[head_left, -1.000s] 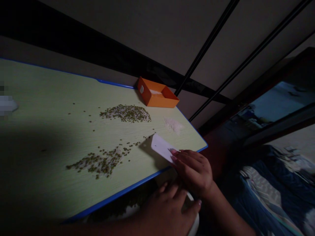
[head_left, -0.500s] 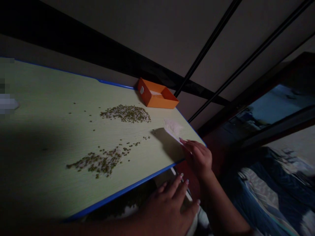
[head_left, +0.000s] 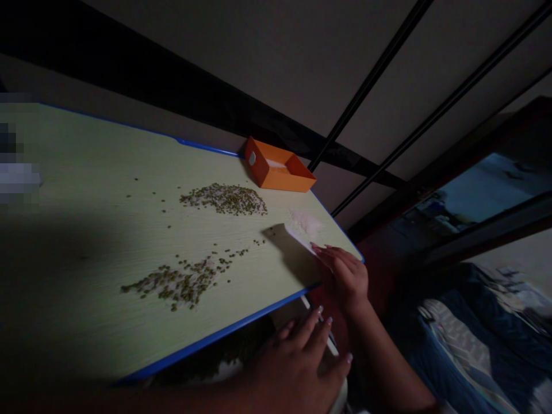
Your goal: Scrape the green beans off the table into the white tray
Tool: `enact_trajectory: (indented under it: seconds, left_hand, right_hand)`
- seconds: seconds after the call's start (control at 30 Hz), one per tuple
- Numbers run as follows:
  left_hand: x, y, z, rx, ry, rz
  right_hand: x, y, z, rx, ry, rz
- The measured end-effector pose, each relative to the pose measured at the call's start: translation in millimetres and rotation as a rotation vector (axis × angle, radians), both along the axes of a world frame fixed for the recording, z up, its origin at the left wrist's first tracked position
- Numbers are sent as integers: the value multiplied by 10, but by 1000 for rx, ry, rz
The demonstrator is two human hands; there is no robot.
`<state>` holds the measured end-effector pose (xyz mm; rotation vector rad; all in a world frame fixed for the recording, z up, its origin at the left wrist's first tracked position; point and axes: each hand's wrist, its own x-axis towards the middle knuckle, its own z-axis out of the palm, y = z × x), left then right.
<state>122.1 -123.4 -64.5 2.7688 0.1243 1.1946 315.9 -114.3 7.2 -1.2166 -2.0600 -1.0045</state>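
Between the fingers of my right hand [head_left: 345,276] is a thin white card [head_left: 297,237], held on edge over the table. Its far end is beside a small heap of white grains [head_left: 306,223]. My left hand [head_left: 297,359] hangs open below the table's blue front edge, fingers apart and nothing in them. Small green beans, looking like mung beans, lie mixed with white grains in a far pile [head_left: 228,199] and a near pile [head_left: 183,282]. Behind the white heap stands an open orange box [head_left: 287,181] with something white inside.
The pale green table [head_left: 95,230] has a blue rim. Stray beans lie between and left of the piles. A blurred-out white thing [head_left: 19,178] sits at the left edge. A dark-striped wall rises behind, and dark blue cloth [head_left: 457,368] lies at the right.
My right hand and the card have shifted slightly left along the white heap. The table and piles appear a little further right as the view moves. My left hand stays open.
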Motion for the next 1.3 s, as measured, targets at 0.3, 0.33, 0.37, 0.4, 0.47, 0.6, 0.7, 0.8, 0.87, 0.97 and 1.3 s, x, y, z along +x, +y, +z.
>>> enact_trajectory:
  seconds: [0.3, 0.33, 0.37, 0.4, 0.47, 0.6, 0.7, 0.8, 0.87, 0.97, 1.3]
  left_hand:
    - [34, -44, -16, 14, -43, 37]
    - [35, -45, -5, 12, -55, 42]
    - [37, -45, 4, 12, -66, 44]
    - [38, -42, 10, 11, -77, 43]
    - [43, -33, 9, 8, -94, 42]
    - [60, -25, -31, 28, -92, 40]
    - [74, -36, -60, 43, -86, 41]
    - [76, -46, -59, 27, -77, 47]
    - [67, -45, -41, 19, -73, 43]
    - [44, -40, -10, 13, -52, 30]
    - [50, -50, -63, -37, 69, -32]
  right_hand:
    - [-132, -192, 78, 27, -7, 97]
    - [-139, -194, 76, 16, -8, 104]
    - [-136, -184, 69, 6, -11, 107]
    - [-124, -164, 58, -4, -12, 104]
    - [-87, -109, 33, -16, -9, 89]
    - [-35, -52, 0, 9, 9, 38]
    - [-61, -95, -2, 51, 33, 68]
    - [-100, -135, 2, 28, 29, 118]
    - [-100, -120, -3, 9, 8, 105]
    - [-42, -43, -35, -2, 10, 53]
    - [5, 191, -2, -10, 286, 29]
